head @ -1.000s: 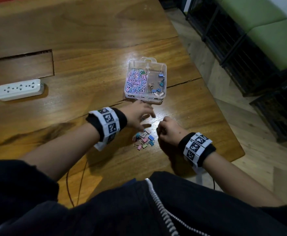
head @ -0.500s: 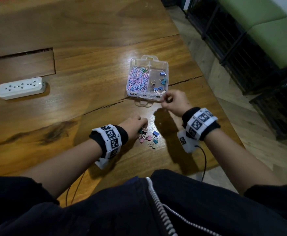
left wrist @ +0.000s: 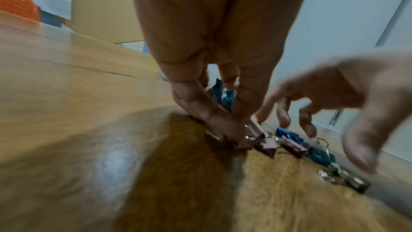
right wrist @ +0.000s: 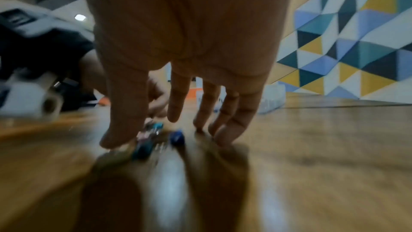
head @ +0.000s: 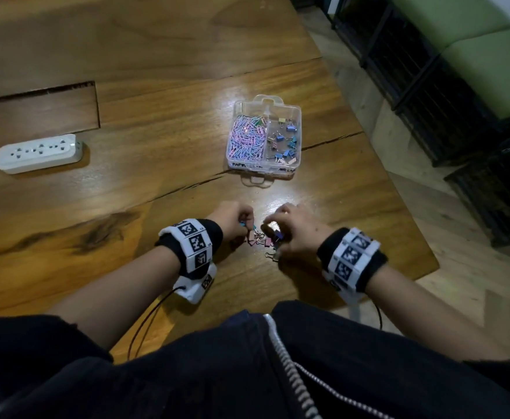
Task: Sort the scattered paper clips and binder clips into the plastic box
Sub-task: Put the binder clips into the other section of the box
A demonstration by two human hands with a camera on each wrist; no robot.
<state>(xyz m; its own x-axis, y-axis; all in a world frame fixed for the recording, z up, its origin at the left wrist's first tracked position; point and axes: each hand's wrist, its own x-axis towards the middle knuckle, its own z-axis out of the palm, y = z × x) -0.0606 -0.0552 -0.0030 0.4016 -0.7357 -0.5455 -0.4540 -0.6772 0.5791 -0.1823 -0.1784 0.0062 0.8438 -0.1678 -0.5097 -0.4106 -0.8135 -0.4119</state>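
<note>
The clear plastic box (head: 296,114) lies open on the wooden table, with paper clips (head: 246,139) in its left compartment and binder clips (head: 287,143) in its right one. A small pile of loose binder clips (head: 264,241) lies near the front edge between my hands. My left hand (head: 249,228) is curled at the pile's left side and grips a teal binder clip (left wrist: 224,94), while one fingertip presses on a pink clip (left wrist: 244,143). My right hand (right wrist: 160,130) hovers over the pile's right side with spread fingers that hold nothing, beside a blue clip (right wrist: 177,137).
A white power strip (head: 37,152) lies at the far left of the table (head: 157,116). The table's right edge and front corner are close to my right wrist. Beyond them are the floor and a dark rack (head: 429,86).
My right hand has come back from the box's binder clip compartment down to the pile. My left hand has stayed at the pile and curled tighter.
</note>
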